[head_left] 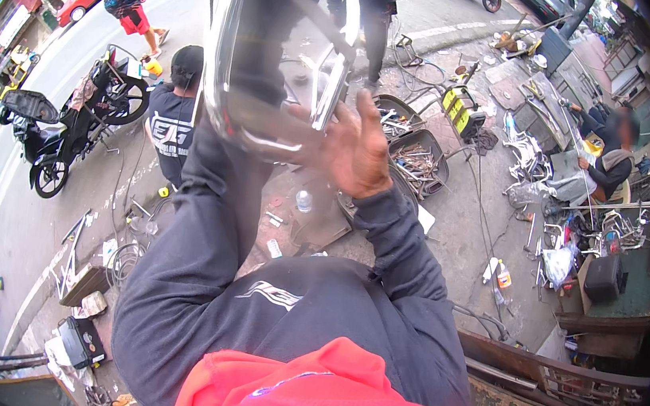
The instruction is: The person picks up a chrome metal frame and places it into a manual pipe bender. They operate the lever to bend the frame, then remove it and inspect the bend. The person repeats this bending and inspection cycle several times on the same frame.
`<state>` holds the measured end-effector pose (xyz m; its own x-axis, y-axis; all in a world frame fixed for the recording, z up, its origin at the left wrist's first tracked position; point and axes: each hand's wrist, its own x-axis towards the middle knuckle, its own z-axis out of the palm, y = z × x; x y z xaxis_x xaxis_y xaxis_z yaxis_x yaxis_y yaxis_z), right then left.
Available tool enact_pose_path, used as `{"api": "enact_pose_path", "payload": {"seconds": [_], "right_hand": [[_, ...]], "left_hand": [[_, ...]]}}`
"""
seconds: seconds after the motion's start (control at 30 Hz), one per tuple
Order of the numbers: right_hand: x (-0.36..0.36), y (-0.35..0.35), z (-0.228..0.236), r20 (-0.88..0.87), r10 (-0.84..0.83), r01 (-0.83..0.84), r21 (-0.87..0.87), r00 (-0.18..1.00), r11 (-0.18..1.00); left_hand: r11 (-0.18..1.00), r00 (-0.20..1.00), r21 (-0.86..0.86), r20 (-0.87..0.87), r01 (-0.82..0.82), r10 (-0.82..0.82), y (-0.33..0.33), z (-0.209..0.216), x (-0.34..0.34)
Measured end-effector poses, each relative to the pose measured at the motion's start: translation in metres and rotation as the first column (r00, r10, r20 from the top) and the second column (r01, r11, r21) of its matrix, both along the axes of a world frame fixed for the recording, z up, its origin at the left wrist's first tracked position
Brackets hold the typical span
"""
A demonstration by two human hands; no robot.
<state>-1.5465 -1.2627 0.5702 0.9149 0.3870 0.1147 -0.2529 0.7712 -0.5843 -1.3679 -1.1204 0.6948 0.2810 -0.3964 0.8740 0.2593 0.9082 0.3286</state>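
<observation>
Clear curved shield [249,134], glossy with bright edges, is the biggest thing up front, raised close to the camera at top centre. Parked black motorcycle [68,134] stands well apart, left of the shield. Person in a black cap [185,67] is just left of the shield, mostly seen from behind. Open trays [442,172] packed with metal pieces lie on the ground right of the shield. Left sleeve [212,170] runs up to the shield's lower left; left hand is hidden there, can't tell its grip. Right hand [364,158] is at the shield's lower right edge, fingers apart; blur hides whether it touches. Yellow-green machine [457,110] sits farther right of the shield. Small clear bottle [303,201] lies below the shield.
</observation>
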Motion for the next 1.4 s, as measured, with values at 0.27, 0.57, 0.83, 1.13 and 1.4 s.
{"api": "enact_pose_path", "payload": {"seconds": [0.27, 0.57, 0.83, 1.13, 1.4], "right_hand": [[-0.037, 0.136, -0.116, -0.133, 0.22, -0.257, -0.468, 0.966, 0.846], [-0.103, 0.174, -0.252, -0.179, 0.544, -0.45, -0.789, 0.82, 0.419], [-0.085, 0.155, -0.249, -0.083, 0.875, -0.225, -0.974, 0.476, 0.03], [-0.092, 0.122, -0.24, 0.06, 0.994, -0.036, -0.997, 0.093, 0.064], [-0.103, 0.101, -0.262, -0.14, 0.957, -0.091, -0.989, 0.255, -0.12]], "left_hand": [[0.514, 0.575, 0.479, -0.024, -0.712, 0.818, 0.135, -0.11, -0.2], [-0.449, -0.065, 0.196, 0.862, -0.872, 0.503, 0.225, -0.217, -0.367], [-0.536, -0.148, 0.175, 0.85, -0.826, 0.506, 0.241, -0.302, -0.434], [-0.573, -0.111, 0.32, 0.798, -0.754, 0.592, 0.203, -0.331, -0.498], [-0.533, -0.046, 0.421, 0.752, -0.734, 0.658, 0.175, -0.358, -0.538]]}}
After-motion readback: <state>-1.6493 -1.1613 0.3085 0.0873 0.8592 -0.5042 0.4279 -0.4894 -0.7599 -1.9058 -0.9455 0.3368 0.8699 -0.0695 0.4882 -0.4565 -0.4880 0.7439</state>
